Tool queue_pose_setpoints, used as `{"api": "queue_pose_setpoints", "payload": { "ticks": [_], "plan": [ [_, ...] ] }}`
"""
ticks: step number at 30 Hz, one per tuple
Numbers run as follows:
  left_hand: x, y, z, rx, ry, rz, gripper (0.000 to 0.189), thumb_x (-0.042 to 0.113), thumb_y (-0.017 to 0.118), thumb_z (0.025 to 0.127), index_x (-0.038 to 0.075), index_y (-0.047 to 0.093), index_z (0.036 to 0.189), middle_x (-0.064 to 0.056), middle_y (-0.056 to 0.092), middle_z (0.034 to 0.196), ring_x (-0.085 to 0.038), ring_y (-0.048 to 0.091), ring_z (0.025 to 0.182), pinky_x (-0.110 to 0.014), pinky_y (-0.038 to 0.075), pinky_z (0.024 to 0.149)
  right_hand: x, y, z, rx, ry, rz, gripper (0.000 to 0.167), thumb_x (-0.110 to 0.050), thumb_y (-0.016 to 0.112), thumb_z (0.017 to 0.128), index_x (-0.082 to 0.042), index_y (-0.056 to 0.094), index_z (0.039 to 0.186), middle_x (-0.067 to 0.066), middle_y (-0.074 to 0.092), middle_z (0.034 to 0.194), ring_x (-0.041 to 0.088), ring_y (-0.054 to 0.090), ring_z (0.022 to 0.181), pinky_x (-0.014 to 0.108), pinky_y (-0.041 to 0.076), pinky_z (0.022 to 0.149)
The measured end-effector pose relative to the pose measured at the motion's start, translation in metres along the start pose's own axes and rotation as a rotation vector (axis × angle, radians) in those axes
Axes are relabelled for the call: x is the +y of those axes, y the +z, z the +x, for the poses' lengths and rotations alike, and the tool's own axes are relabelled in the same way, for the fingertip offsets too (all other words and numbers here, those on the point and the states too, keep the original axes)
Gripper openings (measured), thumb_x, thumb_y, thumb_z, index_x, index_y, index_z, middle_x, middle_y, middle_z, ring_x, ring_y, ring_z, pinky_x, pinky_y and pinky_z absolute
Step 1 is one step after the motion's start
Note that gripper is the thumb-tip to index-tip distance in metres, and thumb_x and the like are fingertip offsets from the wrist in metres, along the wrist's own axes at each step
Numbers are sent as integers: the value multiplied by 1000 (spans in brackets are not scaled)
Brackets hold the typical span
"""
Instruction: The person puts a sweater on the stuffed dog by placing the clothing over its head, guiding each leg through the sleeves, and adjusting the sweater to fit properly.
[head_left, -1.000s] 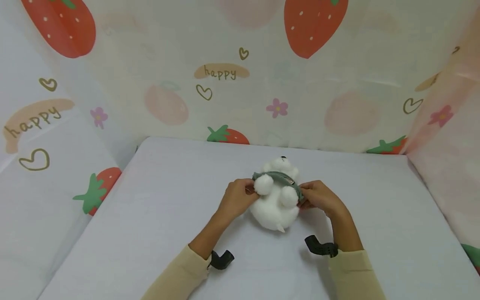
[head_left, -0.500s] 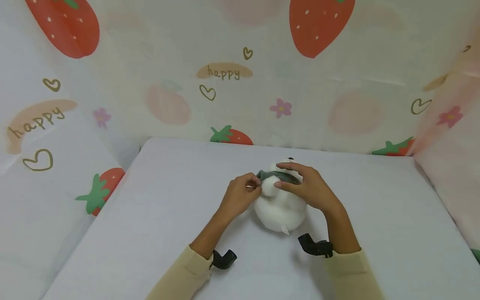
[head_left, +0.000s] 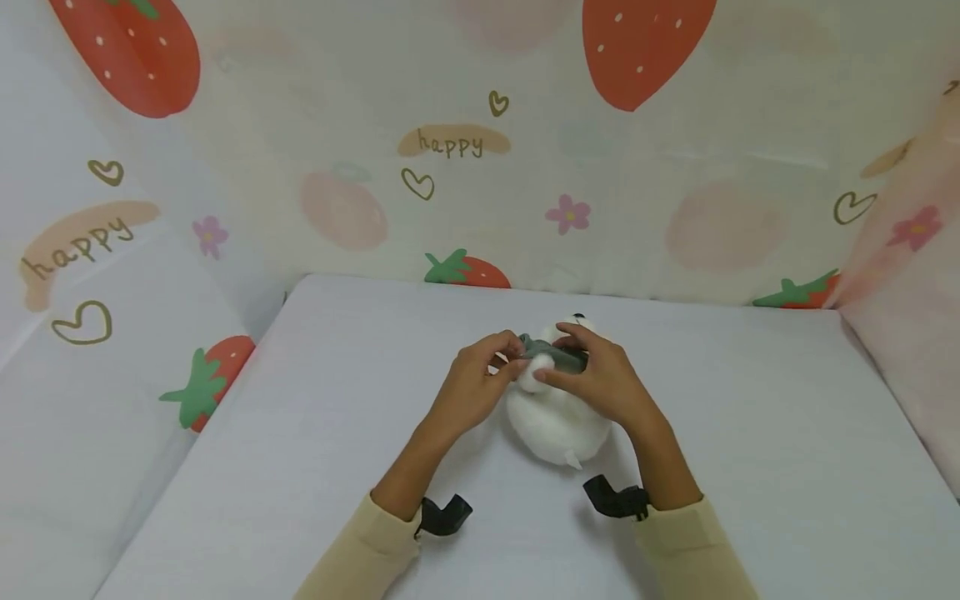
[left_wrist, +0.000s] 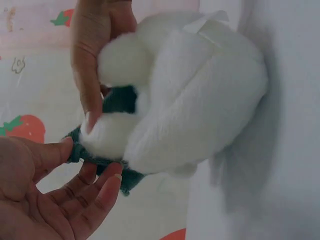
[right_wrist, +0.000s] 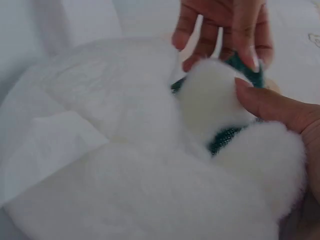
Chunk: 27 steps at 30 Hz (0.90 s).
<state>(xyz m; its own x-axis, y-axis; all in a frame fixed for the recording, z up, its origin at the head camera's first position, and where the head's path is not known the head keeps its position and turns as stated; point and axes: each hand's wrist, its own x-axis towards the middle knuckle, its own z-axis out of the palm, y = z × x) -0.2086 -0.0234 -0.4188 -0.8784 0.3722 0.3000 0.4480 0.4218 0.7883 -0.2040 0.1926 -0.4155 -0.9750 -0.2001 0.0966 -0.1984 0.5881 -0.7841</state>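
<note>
A white plush bear point(head_left: 555, 429) lies on its back on the table, its black nose toward the far edge. Round its neck runs a dark green knit scarf point(head_left: 562, 357). My left hand point(head_left: 476, 379) pinches the scarf's left end between thumb and fingers, beside a round paw point(left_wrist: 110, 134). From the right, my right hand point(head_left: 603, 375) grips the bear across its upper body. Its thumb point(right_wrist: 272, 105) presses that same paw, while the other fingers reach over the scarf near the head. The right hand covers much of the bear's head and the scarf's right part.
A white cloth covers the table point(head_left: 337, 433). Behind it hangs a strawberry-print curtain point(head_left: 450, 208), which also closes off both sides. Black wrist cameras, left point(head_left: 446, 515) and right point(head_left: 615, 497), stick out inward over the table. A white tag point(head_left: 573, 460) shows at the bear's bottom.
My right hand has let go of the scarf's right end and moved left and up over the bear's chest. The left hand stays at the scarf's left end, now slightly raised.
</note>
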Motion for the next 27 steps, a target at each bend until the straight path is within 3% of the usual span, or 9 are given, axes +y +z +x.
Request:
{"api": "queue_pose_setpoints", "payload": {
  "ticks": [4,8,15,18,23,27],
  "plan": [
    [8,-5,-4,-29,50,95,5,13,68,98,14,65,102,1,65,101,-15,63,96,-32,54,81,-3,4,2,32,24,-42,78,-38,83,85,-8,49,148,12,67,131,31,59,123,53,45,103],
    [13,-6,-7,-64,61,169,7,14,70,97,17,64,100,3,62,98,-14,63,92,-30,53,78,-5,8,1,75,45,-116,73,-34,81,86,-7,51,147,14,67,130,34,60,122,54,45,101],
    [16,-5,-7,-114,71,159,7,14,71,96,18,66,99,5,59,96,-13,61,92,-28,52,75,-8,17,0,185,65,-203,58,-27,77,87,-7,61,138,14,71,122,32,67,103,48,53,80],
    [13,-5,-5,-98,74,155,7,14,71,96,16,65,100,3,61,97,-14,62,93,-28,52,76,-8,15,1,162,34,-207,56,-29,79,87,-7,63,136,14,71,122,30,65,99,45,51,77],
    [7,-4,-2,-80,37,140,8,15,69,98,14,64,103,1,62,103,-14,62,95,-28,53,76,-5,8,2,76,-18,-198,65,-31,84,84,-8,60,139,16,67,126,33,62,106,49,49,84],
    [7,-1,-2,-101,32,155,9,16,70,97,15,63,102,1,61,101,-13,62,95,-28,53,75,-3,12,3,100,-9,-225,68,-31,84,83,-6,57,142,19,68,125,35,63,106,51,51,83]
  ]
}}
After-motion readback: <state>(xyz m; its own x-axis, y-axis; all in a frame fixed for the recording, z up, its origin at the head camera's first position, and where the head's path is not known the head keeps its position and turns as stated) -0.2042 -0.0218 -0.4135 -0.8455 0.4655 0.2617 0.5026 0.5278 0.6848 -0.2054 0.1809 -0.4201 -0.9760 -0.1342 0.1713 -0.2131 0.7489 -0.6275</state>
